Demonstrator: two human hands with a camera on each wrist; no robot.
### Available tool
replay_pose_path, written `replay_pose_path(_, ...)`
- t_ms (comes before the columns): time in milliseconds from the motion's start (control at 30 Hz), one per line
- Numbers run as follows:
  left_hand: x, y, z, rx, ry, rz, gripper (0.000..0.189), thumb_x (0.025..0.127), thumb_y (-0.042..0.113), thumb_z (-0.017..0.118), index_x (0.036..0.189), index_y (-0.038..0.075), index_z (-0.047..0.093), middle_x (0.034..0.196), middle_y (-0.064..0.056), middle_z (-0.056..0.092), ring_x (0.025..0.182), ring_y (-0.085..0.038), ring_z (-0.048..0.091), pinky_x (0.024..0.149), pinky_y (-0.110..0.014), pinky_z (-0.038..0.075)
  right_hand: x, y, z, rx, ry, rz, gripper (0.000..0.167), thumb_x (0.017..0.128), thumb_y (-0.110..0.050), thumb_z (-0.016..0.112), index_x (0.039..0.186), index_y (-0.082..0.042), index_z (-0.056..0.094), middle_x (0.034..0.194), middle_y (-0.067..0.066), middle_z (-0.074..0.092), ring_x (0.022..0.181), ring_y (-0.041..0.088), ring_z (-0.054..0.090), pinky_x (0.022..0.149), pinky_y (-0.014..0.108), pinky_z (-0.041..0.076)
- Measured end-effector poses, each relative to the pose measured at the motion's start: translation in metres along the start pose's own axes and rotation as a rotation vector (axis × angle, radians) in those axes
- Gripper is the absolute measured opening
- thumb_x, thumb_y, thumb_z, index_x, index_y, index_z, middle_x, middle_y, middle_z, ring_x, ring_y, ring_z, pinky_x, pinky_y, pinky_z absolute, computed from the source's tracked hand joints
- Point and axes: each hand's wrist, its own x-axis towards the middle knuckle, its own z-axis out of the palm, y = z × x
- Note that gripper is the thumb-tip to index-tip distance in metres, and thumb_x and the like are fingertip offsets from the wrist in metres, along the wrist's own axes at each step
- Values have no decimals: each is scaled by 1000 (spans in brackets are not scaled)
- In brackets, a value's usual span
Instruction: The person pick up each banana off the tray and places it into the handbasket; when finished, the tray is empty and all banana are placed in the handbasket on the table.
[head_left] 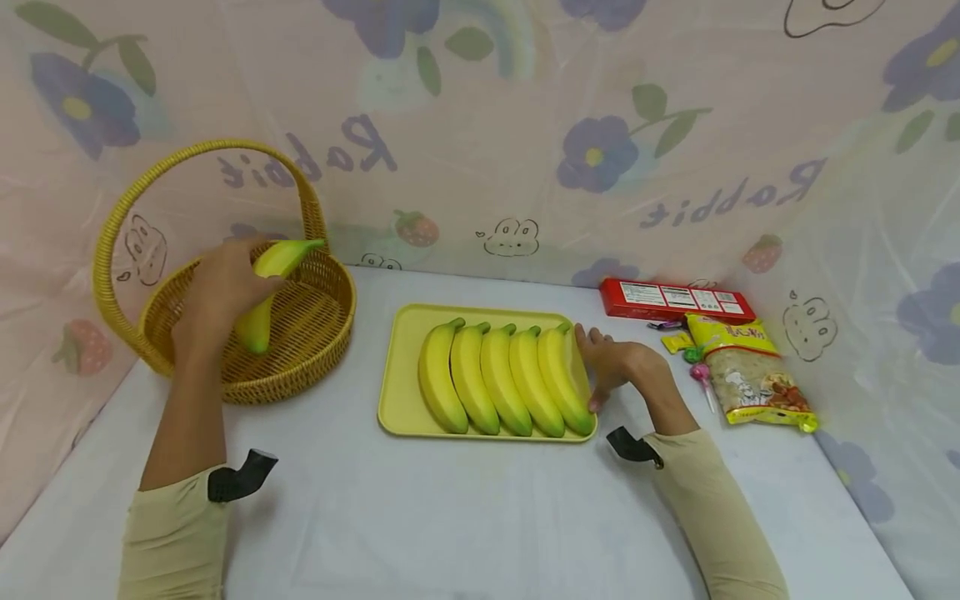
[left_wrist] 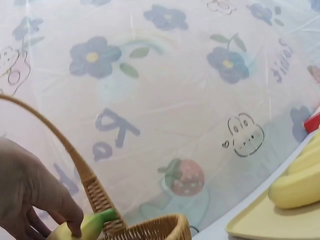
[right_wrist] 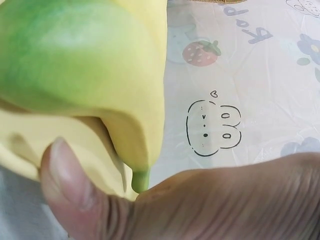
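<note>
Over the opening of the yellow wicker basket [head_left: 300, 382], one banana [head_left: 256, 327] hangs at a slant, its green stem end up near the foot of the handle [head_left: 312, 218]. The left grip [head_left: 225, 287] is closed around it, thumb on one side and fingers on the other; how far it is above the basket's floor I cannot tell. With the stem so near the handle's foot and rim, a careless turn of the wrist could catch it there and twist the fruit loose. The smooth, curved skin could also slip if the pinch slackens early, and the arched handle might be knocked by the forearm, tipping the basket.

Further right, five bananas [head_left: 501, 379] lie side by side on the yellow tray [head_left: 405, 333]. The right grip [head_left: 618, 362] is released, fingers spread loosely beside the rightmost one; whether they touch it or the rim I cannot tell. Because the row is packed tightly, a push there could shove its neighbours along or skid the tray over the counter [head_left: 465, 517]. Beyond, the snack bag [head_left: 750, 371] and red box [head_left: 675, 300] seem too far off to interfere.
</note>
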Motion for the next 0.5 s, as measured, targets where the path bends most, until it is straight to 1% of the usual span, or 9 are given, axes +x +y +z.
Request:
replay_pose_path(33, 2, -4, 1, 3, 9, -3, 69, 101, 18, 63, 160, -2, 34, 144, -39, 51, 108, -48, 56, 84, -57, 52, 0, 0, 0, -4, 0, -3, 139, 73, -40, 93, 166, 1, -3, 172, 33, 5, 158, 55, 15, 123, 72, 22)
replay_pose_path(67, 3, -8, 2, 8, 20, -9, 64, 100, 16, 64, 156, -5, 40, 136, -38, 55, 103, -45, 57, 79, -53, 52, 0, 0, 0, -2, -3, -4, 139, 74, -40, 93, 166, 1, -3, 172, 33, 5, 158, 55, 15, 123, 72, 22)
replay_pose_path(133, 4, -17, 5, 21, 31, -14, 58, 99, 14, 65, 149, -10, 47, 122, -35, 59, 95, -41, 56, 73, -45, 50, -1, 0, 0, -2, -3, -9, 140, 73, -39, 93, 166, 1, -3, 171, 34, 5, 158, 55, 16, 123, 72, 22)
replay_pose_path(233, 4, -30, 8, 36, 20, -71, 39, 99, 12, 63, 127, -15, 57, 103, -25, 55, 86, -34, 52, 65, -37, 44, 0, 0, 0, -3, -8, -14, 140, 73, -39, 93, 166, 2, -3, 171, 34, 5, 158, 55, 15, 123, 72, 22)
replay_pose_path(267, 4, -34, 8, 46, 9, -94, 34, 100, 11, 62, 121, -15, 57, 102, -24, 54, 87, -35, 51, 66, -38, 43, 0, 0, 0, 3, -11, -14, 140, 73, -39, 93, 166, 2, -3, 172, 34, 4, 158, 55, 15, 123, 72, 22)
replay_pose_path(367, 5, -43, 13, 65, -21, -162, 27, 100, 7, 57, 115, -15, 55, 104, -27, 51, 89, -37, 48, 69, -43, 44, 0, 0, -1, -2, -12, -16, 139, 74, -39, 93, 166, 2, -4, 172, 34, 4, 158, 55, 15, 123, 72, 22)
replay_pose_path(433, 7, -47, 18, 89, -28, -169, 27, 99, 3, 56, 114, -18, 55, 107, -32, 50, 92, -40, 47, 74, -49, 45, 0, 1, -1, -12, -8, -17, 140, 73, -40, 93, 166, 2, -3, 171, 34, 5, 158, 55, 16, 123, 71, 23)
replay_pose_path(500, 10, -50, 23, 92, -19, -174, 26, 97, 0, 55, 114, -20, 54, 112, -37, 47, 97, -45, 45, 80, -57, 44, 0, 2, -1, -16, -5, -12, 140, 73, -41, 92, 166, 2, -3, 171, 34, 5, 157, 55, 16, 123, 72, 24)
